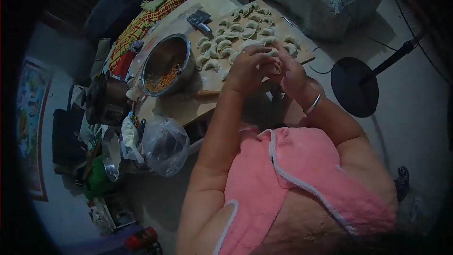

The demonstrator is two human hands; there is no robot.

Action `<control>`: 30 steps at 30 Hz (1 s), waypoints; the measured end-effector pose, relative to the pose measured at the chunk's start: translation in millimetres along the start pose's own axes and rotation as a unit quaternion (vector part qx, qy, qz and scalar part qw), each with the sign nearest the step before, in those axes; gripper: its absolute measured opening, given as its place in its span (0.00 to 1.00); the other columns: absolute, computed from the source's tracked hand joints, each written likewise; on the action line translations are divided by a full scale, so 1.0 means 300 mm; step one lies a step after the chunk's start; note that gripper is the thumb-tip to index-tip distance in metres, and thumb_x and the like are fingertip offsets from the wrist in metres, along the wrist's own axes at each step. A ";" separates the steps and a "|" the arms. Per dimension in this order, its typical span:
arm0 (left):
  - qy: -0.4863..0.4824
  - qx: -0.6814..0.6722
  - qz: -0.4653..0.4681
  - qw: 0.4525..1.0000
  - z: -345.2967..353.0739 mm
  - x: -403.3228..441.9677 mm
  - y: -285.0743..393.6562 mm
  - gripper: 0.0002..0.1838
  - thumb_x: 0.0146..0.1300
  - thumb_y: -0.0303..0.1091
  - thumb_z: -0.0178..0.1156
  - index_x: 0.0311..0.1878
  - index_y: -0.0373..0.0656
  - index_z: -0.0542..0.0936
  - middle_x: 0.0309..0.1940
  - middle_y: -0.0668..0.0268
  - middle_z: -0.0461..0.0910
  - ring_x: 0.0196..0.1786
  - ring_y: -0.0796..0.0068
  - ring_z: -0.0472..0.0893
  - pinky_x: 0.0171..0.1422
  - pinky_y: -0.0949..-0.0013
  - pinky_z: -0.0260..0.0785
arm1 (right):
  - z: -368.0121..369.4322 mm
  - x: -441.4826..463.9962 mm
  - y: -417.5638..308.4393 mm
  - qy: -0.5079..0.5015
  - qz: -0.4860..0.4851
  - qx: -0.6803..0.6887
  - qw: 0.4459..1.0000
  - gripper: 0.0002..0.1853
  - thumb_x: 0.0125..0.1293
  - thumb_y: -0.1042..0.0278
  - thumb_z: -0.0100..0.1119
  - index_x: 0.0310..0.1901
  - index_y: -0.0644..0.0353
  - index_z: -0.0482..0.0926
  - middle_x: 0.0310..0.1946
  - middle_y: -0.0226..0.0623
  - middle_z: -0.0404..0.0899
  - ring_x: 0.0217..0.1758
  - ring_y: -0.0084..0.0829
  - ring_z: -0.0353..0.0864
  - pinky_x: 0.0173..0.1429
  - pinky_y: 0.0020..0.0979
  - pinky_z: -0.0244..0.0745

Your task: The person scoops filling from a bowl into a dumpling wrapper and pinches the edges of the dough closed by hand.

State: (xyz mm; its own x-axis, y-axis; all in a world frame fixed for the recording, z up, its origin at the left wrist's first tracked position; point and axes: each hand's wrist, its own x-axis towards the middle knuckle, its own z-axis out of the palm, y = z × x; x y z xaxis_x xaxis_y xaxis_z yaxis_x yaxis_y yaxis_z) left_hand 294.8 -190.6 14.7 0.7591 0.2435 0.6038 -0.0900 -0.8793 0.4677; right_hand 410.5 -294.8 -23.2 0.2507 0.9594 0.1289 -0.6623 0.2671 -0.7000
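My left hand (247, 68) and my right hand (293, 71) meet over the near edge of the wooden board (278, 16). Their fingers are bent together around a pale dumpling (272, 53), partly hidden by the fingers. Rows of shaped dumplings (229, 34) cover the board just beyond my hands. To the left of them stands a metal bowl (189, 61) with an orange, crumbly filling (163, 79) and some bare bottom showing. The handle of a rolling pin (208, 93) pokes out by my left forearm.
A cleaver (199, 19) lies at the board's far left. A dark cooker (107, 100), a clear plastic bag (165, 145) and a metal pan (112, 153) crowd the left side. On the right, a fan stand with a round black base (355, 86) is on the floor.
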 end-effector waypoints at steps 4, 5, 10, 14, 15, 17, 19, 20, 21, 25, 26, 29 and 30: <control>-0.041 -0.089 -0.089 0.991 0.001 0.002 -0.010 0.12 0.46 0.24 0.67 0.37 0.45 0.82 0.47 0.61 0.78 0.44 0.66 0.80 0.48 0.68 0.74 | 0.013 0.001 -0.001 -0.006 -0.013 0.028 1.000 0.29 0.72 0.61 0.28 0.71 0.57 0.37 0.50 0.41 0.71 0.50 0.30 0.74 0.56 0.35 0.72; -0.041 -0.089 -0.089 0.991 0.001 0.003 -0.012 0.12 0.46 0.24 0.67 0.37 0.45 0.82 0.47 0.61 0.78 0.44 0.66 0.80 0.48 0.68 0.74 | 0.013 0.003 -0.001 -0.011 -0.016 0.032 0.999 0.29 0.72 0.61 0.28 0.71 0.56 0.36 0.50 0.41 0.71 0.51 0.31 0.74 0.56 0.36 0.72; -0.082 -0.014 -0.065 0.994 -0.017 0.024 -0.007 0.09 0.48 0.24 0.67 0.35 0.42 0.82 0.47 0.62 0.77 0.44 0.67 0.80 0.47 0.68 0.74 | -0.002 0.007 0.010 -0.014 -0.005 0.051 0.999 0.29 0.73 0.61 0.28 0.71 0.55 0.36 0.50 0.41 0.72 0.51 0.32 0.74 0.56 0.37 0.71; -0.095 -0.025 -0.092 0.991 -0.011 0.028 -0.014 0.07 0.48 0.24 0.66 0.33 0.40 0.82 0.47 0.62 0.77 0.44 0.67 0.80 0.47 0.67 0.75 | 0.011 0.003 0.002 -0.008 0.010 0.058 0.998 0.27 0.73 0.59 0.30 0.70 0.56 0.43 0.49 0.41 0.73 0.49 0.32 0.76 0.55 0.37 0.73; -0.090 -0.059 -0.101 0.989 -0.008 0.028 -0.018 0.07 0.48 0.24 0.66 0.32 0.40 0.81 0.46 0.62 0.77 0.44 0.67 0.80 0.47 0.67 0.75 | 0.022 0.003 -0.008 -0.008 0.011 0.058 0.998 0.27 0.73 0.59 0.30 0.70 0.56 0.43 0.49 0.41 0.73 0.49 0.32 0.76 0.55 0.37 0.73; -0.086 -0.093 -0.111 0.986 -0.001 0.023 -0.025 0.07 0.47 0.24 0.67 0.31 0.39 0.81 0.45 0.61 0.78 0.44 0.67 0.80 0.47 0.67 0.75 | 0.042 0.003 -0.026 0.006 0.053 0.106 0.993 0.25 0.73 0.56 0.32 0.68 0.55 0.51 0.48 0.40 0.73 0.47 0.31 0.77 0.54 0.37 0.73; -0.065 -0.008 -0.047 0.997 -0.004 0.026 -0.011 0.07 0.46 0.22 0.66 0.29 0.38 0.80 0.40 0.61 0.79 0.43 0.65 0.80 0.45 0.67 0.75 | 0.037 0.006 -0.014 0.017 0.047 0.112 0.992 0.24 0.73 0.56 0.33 0.67 0.55 0.54 0.48 0.40 0.74 0.47 0.31 0.77 0.54 0.37 0.73; -0.065 -0.008 -0.048 0.997 -0.002 0.025 -0.011 0.07 0.46 0.22 0.66 0.29 0.38 0.80 0.40 0.61 0.79 0.43 0.65 0.80 0.45 0.67 0.75 | 0.033 0.007 -0.008 0.029 0.039 0.118 0.992 0.23 0.73 0.55 0.34 0.66 0.55 0.56 0.48 0.40 0.74 0.47 0.31 0.77 0.54 0.37 0.73; -0.062 -0.013 -0.055 0.996 0.000 0.024 -0.009 0.06 0.46 0.23 0.65 0.29 0.38 0.79 0.38 0.61 0.79 0.43 0.64 0.80 0.45 0.67 0.74 | 0.026 0.009 -0.006 0.029 0.040 0.118 0.992 0.23 0.73 0.55 0.34 0.66 0.55 0.56 0.48 0.40 0.74 0.47 0.31 0.77 0.54 0.37 0.73; -0.062 0.052 -0.071 0.994 -0.008 0.028 0.023 0.02 0.51 0.27 0.62 0.29 0.40 0.80 0.34 0.60 0.81 0.42 0.62 0.80 0.44 0.67 0.73 | 0.024 0.008 -0.009 0.009 0.053 0.141 0.989 0.23 0.73 0.56 0.35 0.65 0.54 0.57 0.49 0.39 0.74 0.47 0.31 0.77 0.55 0.38 0.73; -0.062 0.052 -0.071 0.994 -0.005 0.024 0.018 0.02 0.51 0.27 0.62 0.29 0.40 0.80 0.34 0.60 0.81 0.42 0.62 0.80 0.44 0.67 0.73 | 0.029 0.005 -0.014 0.027 0.059 0.131 0.989 0.22 0.73 0.57 0.35 0.64 0.54 0.58 0.49 0.38 0.74 0.47 0.31 0.77 0.55 0.38 0.73; -0.018 0.074 -0.021 0.997 0.008 0.008 -0.007 0.04 0.53 0.29 0.61 0.31 0.42 0.81 0.36 0.60 0.81 0.43 0.61 0.80 0.46 0.67 0.73 | 0.046 -0.001 -0.032 0.020 0.066 0.157 0.985 0.20 0.72 0.58 0.36 0.62 0.54 0.61 0.47 0.37 0.75 0.46 0.31 0.78 0.54 0.38 0.74; -0.028 0.071 -0.036 0.996 0.010 0.005 -0.011 0.06 0.53 0.30 0.61 0.35 0.42 0.81 0.38 0.59 0.81 0.44 0.61 0.80 0.47 0.67 0.73 | 0.038 0.002 -0.026 0.020 0.066 0.157 0.985 0.20 0.72 0.58 0.36 0.62 0.54 0.61 0.47 0.37 0.75 0.46 0.31 0.78 0.54 0.38 0.74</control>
State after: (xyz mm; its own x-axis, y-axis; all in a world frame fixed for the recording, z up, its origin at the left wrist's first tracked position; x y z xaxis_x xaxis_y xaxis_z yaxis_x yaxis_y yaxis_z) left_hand 298.3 -188.5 12.1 0.7958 0.2875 0.5329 0.0549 -0.9107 0.4094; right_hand 407.9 -295.2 -9.7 0.1711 0.9851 0.0191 -0.8749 0.1608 -0.4568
